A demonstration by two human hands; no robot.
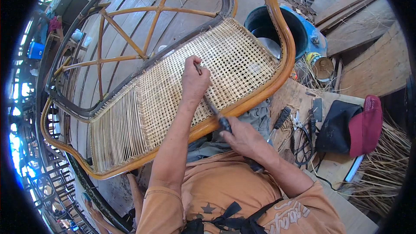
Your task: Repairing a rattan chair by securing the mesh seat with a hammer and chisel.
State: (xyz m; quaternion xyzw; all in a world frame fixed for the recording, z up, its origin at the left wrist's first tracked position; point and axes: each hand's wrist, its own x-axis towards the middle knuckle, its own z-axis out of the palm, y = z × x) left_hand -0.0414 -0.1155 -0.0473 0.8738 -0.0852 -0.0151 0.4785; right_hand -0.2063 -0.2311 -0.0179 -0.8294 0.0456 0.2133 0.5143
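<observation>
A rattan chair frame [277,91] lies across my lap, its seat panel of woven cane [234,60] facing up. Over the middle of the weave is my left hand [196,80], closed, with a small dark end of something poking out between thumb and fingers. My right hand [247,136] grips a dark-handled tool [223,122] at the front rail. Its thin straight shaft slants up over the cane toward my left wrist, where its far end is hidden. Left of the weave, the cane strands [117,132] run in one direction only.
Behind the seat's right corner stand a dark bucket [255,17] and a blue container [318,39]. Pliers [297,121] and a black cable lie on a board at right, beside a black and maroon cap [366,125]. Loose cane strips [381,169] are heaped far right.
</observation>
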